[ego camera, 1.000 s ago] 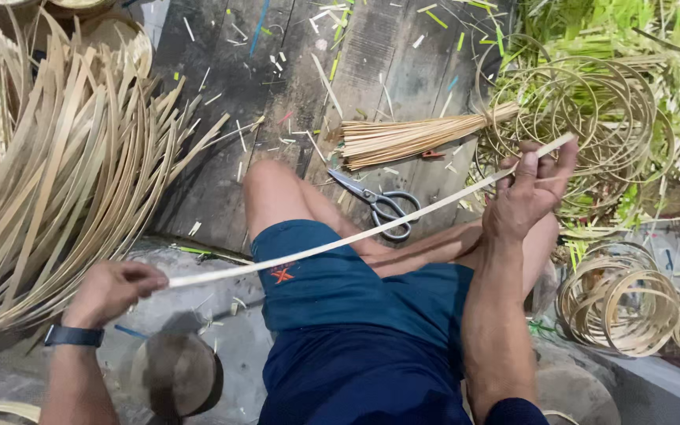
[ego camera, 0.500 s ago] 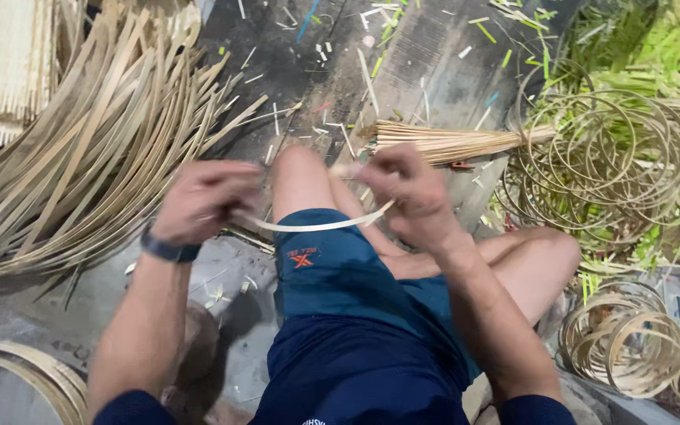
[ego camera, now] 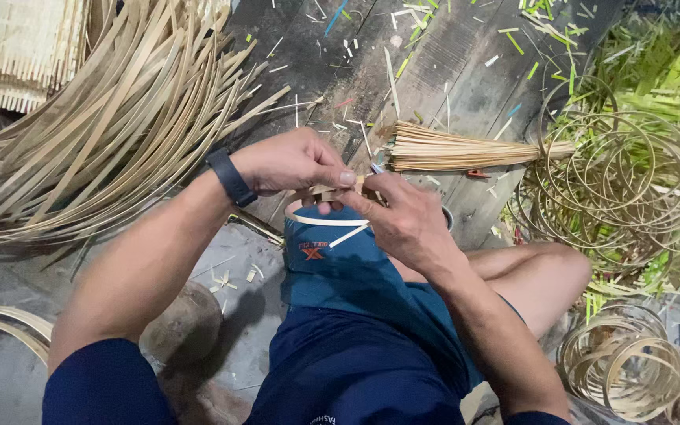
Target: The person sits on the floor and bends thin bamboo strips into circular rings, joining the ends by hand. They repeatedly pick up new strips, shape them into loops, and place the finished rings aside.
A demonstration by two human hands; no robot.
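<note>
Pale bamboo, split into a thin strip [ego camera: 326,221], is bent into a small loop between a seated person's two hands above the knee. The left hand [ego camera: 291,163], a dark band [ego camera: 231,177] on its wrist, pinches the strip's overlapping ends between thumb and forefinger; the right hand [ego camera: 403,220] meets it fingertip to fingertip, gripping the same joint, with the loose tail of the strip poking out just below its fingers. Directly beneath both hands lie blue shorts [ego camera: 340,267] with a small orange mark. Just beyond the right hand, a tied bundle of fine sticks [ego camera: 450,149] rests on dark wooden planks [ego camera: 434,63] strewn with green and pale offcuts. Farther to the right of that hand, finished hoops [ego camera: 631,181] are heaped over green shavings, and another stack of hoops [ego camera: 631,362] sits near the right elbow. Beyond the left hand, long curved slats [ego camera: 96,134] fan out in a large pile.
</note>
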